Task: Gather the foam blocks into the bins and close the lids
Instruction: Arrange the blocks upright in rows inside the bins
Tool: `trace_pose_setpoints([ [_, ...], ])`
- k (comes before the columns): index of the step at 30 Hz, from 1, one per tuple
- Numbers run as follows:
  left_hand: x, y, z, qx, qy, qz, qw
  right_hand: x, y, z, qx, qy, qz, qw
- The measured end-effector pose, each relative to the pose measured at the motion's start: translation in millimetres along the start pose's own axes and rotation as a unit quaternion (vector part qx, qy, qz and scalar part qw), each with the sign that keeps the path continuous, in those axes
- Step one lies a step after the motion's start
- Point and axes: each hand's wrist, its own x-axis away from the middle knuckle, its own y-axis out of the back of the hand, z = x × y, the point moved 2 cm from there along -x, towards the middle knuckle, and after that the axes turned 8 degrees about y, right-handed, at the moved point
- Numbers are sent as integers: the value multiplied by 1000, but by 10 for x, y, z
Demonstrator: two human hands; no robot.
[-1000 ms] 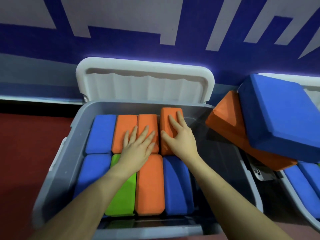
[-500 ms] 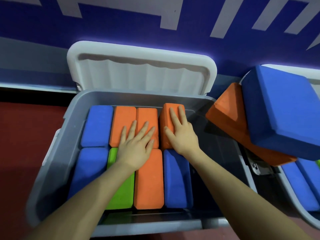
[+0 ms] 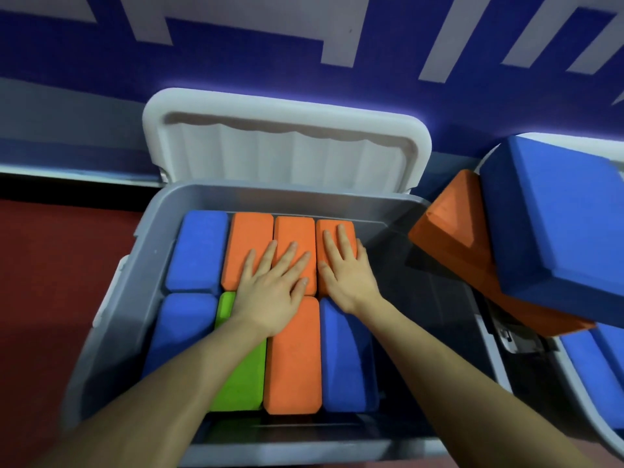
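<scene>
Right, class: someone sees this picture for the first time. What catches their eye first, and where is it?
First, the two bare hands pressing flat on the bright foam blocks packed in the grey bin: the left hand on the middle orange blocks, the right hand on the rightmost orange block. Next, the white lid standing open behind the bin. At the right edge, a big blue block lies tilted on an orange block.

Looks like a gym or play hall. Red floor (image 3: 50,265), blue wall with big white lettering (image 3: 236,45), grey storage bins (image 3: 141,265) full of coloured foam blocks (image 3: 293,359).
</scene>
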Motion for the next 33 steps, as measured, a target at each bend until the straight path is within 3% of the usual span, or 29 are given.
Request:
trace_pose_setpoints([
  [3,15,55,2,17,-9,20,1000,-16,-17,-54,14,5,20,1000],
  [8,30,262,65,50,-10,97,994,483,551,354,-12,17,-75,997],
  [16,412,1031,-293,62,-75,-26,995,1243,1498,295,43,49,-242,968],
  [21,396,1438,-907,36,-174,-51,983,1754,1781,-151,100,-13,-313,944],
  [25,333,1490,-1507,28,-228,-47,972,2075,1890,-590,131,-94,-311,937],
  [33,241,1405,-2298,-7,-287,-10,958,2281,1954,-1076,130,-147,-279,940],
])
